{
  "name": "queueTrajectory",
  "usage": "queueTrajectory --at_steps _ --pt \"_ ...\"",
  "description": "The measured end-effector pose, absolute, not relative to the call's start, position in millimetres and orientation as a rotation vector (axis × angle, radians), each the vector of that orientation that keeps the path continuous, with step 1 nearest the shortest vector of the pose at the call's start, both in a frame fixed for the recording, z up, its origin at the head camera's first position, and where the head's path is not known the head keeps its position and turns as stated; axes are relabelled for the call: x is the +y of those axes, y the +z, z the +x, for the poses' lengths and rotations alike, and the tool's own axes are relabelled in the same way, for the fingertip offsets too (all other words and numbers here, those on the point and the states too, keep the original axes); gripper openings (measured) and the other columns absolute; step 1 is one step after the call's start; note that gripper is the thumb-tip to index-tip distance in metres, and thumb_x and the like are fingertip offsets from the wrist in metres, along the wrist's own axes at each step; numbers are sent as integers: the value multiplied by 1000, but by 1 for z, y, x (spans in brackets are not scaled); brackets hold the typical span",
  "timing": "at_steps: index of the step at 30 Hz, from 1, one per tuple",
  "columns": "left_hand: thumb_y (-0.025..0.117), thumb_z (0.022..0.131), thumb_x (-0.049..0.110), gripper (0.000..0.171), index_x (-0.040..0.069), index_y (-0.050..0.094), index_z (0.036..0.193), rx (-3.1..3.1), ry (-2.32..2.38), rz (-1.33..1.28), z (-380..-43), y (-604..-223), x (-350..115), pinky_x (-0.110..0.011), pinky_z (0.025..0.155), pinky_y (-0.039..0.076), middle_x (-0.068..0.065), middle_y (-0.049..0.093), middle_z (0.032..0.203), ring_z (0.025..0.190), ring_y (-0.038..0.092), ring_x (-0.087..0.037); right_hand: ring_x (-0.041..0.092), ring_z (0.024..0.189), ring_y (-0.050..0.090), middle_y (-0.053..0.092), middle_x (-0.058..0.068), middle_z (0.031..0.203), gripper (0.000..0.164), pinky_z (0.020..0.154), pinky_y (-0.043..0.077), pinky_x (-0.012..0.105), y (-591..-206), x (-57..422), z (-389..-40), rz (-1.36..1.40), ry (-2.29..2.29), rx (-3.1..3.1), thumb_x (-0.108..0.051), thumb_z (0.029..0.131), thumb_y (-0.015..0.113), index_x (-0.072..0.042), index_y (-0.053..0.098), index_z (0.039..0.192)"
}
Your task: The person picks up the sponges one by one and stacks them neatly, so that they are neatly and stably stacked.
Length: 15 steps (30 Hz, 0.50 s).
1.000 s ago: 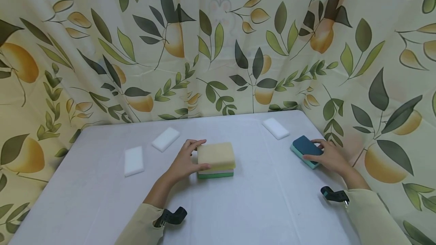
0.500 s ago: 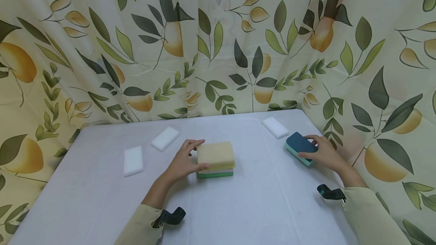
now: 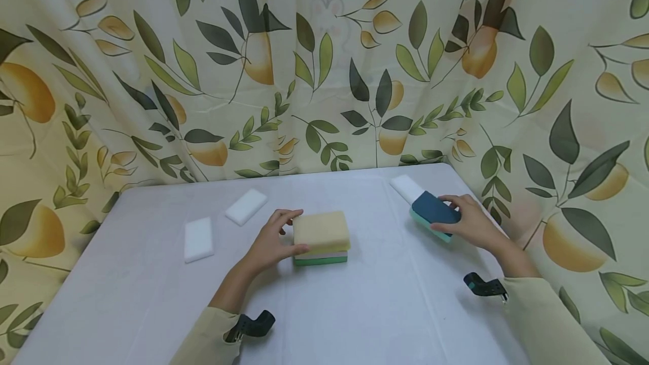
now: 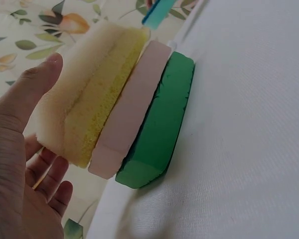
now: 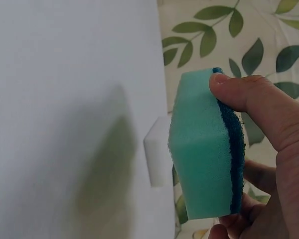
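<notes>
In the head view, my left hand (image 3: 271, 241) holds the left end of a cream-and-yellow sponge (image 3: 321, 230), thumb at the near edge and fingertips at the far edge. This sponge tops a stack, over a pale pink block (image 4: 132, 109) and a green block (image 4: 162, 119), as the left wrist view shows. My right hand (image 3: 476, 224) grips a teal sponge with a dark blue scouring side (image 3: 433, 213), blue side up. In the right wrist view the thumb presses the edge of the teal sponge (image 5: 199, 144), whose shadow falls on the tablecloth apart from it.
Two white blocks lie on the left of the table, one upright (image 3: 199, 240) and one slanted (image 3: 247, 207). Another white block (image 3: 405, 187) lies at the back right, partly behind the teal sponge. A leaf-and-fruit patterned curtain (image 3: 324, 72) hangs along the white-covered table's (image 3: 375, 308) far edge.
My right hand has carried the teal-and-blue sponge leftward and slightly back, so it now overlaps the back right white block in the head view. My left hand and the stack stay nearly still.
</notes>
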<state>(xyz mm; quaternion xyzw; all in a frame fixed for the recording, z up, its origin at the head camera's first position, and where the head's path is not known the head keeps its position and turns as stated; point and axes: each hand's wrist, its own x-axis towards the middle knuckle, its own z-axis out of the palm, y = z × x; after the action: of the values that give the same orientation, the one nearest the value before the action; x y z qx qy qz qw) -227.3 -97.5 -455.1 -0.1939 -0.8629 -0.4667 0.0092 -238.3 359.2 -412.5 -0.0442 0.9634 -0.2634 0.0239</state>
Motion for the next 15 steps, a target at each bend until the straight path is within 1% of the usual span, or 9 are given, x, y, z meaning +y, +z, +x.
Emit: queueTrajectory --at_steps 3,10,15 --pt "86 73 40 79 22 52 142 -2691 -1456 -611 -228 -455 -97 -46 89 45 -1 50 130 114 50 -30 48 116 42 39 31 129 89 92 43 67 -408 351 -237 -165 -829 2979 -48 82 76 1 37 146" --pt "86 74 38 84 15 49 146 -2686 -1460 -624 -229 -455 -97 -48 90 44 -3 49 127 113 49 -32 45 119 39 41 26 126 85 94 41 68 -395 330 -235 -244 -833 2984 -45 81 78 -3 41 145" --pt "86 74 37 84 15 49 146 -2678 -1453 -637 -229 -456 -97 -48 91 44 -3 49 125 114 49 -33 43 119 38 41 23 123 84 95 41 67 -386 315 -234 -303 -857 2976 -44 80 79 -4 42 144"
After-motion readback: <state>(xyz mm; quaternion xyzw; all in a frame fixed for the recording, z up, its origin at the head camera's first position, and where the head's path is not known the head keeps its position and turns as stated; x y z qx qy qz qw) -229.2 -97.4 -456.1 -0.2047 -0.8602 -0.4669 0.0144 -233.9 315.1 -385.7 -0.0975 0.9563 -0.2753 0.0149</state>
